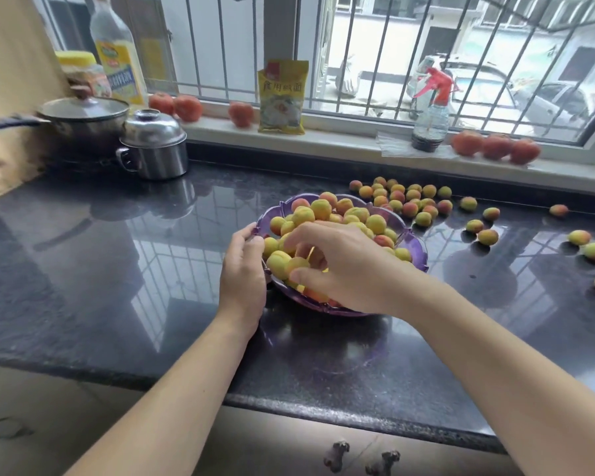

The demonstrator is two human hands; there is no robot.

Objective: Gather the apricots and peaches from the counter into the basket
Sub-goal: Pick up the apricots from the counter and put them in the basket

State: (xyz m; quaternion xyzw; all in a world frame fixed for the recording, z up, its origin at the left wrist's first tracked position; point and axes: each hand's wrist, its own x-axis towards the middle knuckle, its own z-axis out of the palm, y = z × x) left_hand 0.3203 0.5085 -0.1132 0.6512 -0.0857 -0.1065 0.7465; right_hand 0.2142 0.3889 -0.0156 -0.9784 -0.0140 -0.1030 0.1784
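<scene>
- While only the head view is given, it shows the purple plastic basket (416, 250) near the middle of the dark counter (117, 269), heaped with small apricots.
- Left hand (243, 269) sits at the basket's left rim, thumb and fingers curled on the edge, seemingly steadying it.
- Right hand (337, 266) hovers over the near side of the heap, fingers loosely curled and spread downward among the fruit; whether it holds an apricot (298, 264) or merely touches it, I cannot tell.
- Loose fruit all lies to the right of the basket: a dense cluster of apricots (402, 199) just beyond its far-right rim, then scattered apricots (579, 237) trailing toward the right edge.
- Right hand is therefore the nearer one for the next reach, going right and away from the body.
- Fruit is nearly round, so no long axis or pointing direction matters for the grasp.
- Larger red peaches (495, 147) rest on the windowsill (340, 132), behind the counter.
</scene>
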